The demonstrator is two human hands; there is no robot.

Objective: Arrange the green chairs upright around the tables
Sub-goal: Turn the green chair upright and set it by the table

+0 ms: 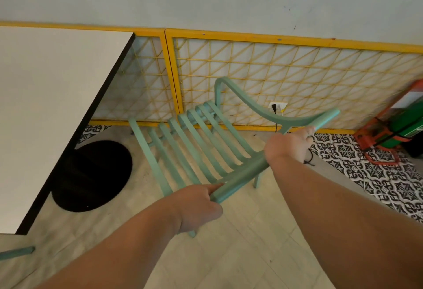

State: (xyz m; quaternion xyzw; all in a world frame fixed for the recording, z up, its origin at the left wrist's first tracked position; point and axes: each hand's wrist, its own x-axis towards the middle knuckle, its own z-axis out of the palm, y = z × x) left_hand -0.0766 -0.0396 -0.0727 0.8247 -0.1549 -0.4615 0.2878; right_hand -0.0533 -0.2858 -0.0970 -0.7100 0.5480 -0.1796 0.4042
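Beside white table (52, 96), right of its black base (93, 174): green chair (194, 146) on floor, tilted. Left hand (196, 208) and right hand (288, 146) both closed around backrest top rail.

Two bare arms reach forward. The left hand (198, 206) and right hand (289, 145) both grip the top rail of a pale green slatted metal chair (194, 149), tilted over a beige tiled floor (240, 243). A white square counter (50, 96) stands at left; a yellow lattice panel (286, 78) lines the far wall.
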